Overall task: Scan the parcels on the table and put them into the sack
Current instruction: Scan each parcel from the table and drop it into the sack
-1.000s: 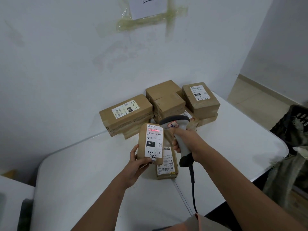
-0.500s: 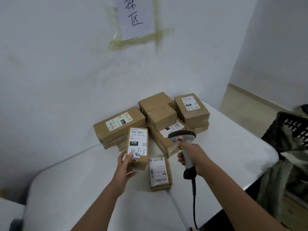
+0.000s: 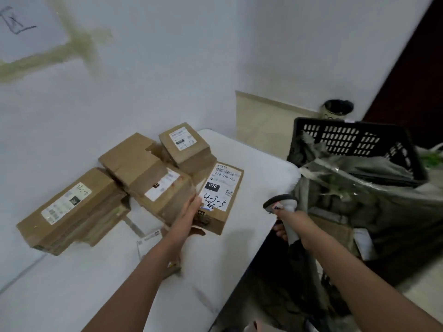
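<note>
left hand [image 3: 189,218]: mine, gripping the lower end of a flat rectangular cardboard parcel [image 3: 219,195], thumb under, fingers on the label edge; parcel held above the table, label up
parcel label: white paper, barcode, "070-070 A80", black "070" block, QR code, handwritten "4-3-5"
right hand [image 3: 291,222]: wrapped round the grey plastic grip of a handheld barcode scanner [image 3: 284,212]; dark curved head points left, off the table edge
table [image 3: 251,176]: smooth white top, rounded corner
small parcel [image 3: 155,245]: lies flat on the table under my left forearm, mostly hidden, white label corner shows
parcel stack [image 3: 134,173]: brown cardboard boxes against the wall, just behind the held parcel; matte, taped seams, several with white labels; long box [image 3: 69,209] on the left, squarish box [image 3: 183,143] on top at the back
sack [image 3: 354,195]: crumpled grey-green woven fabric, mouth open, right of the table, just past the scanner
crate [image 3: 354,142]: black slotted plastic, behind the sack
wall [image 3: 167,68]: white, matte; paper sheet [image 3: 26,22] held with yellowed tape, top left
blur: motion-smeared, fine print unreadable
</note>
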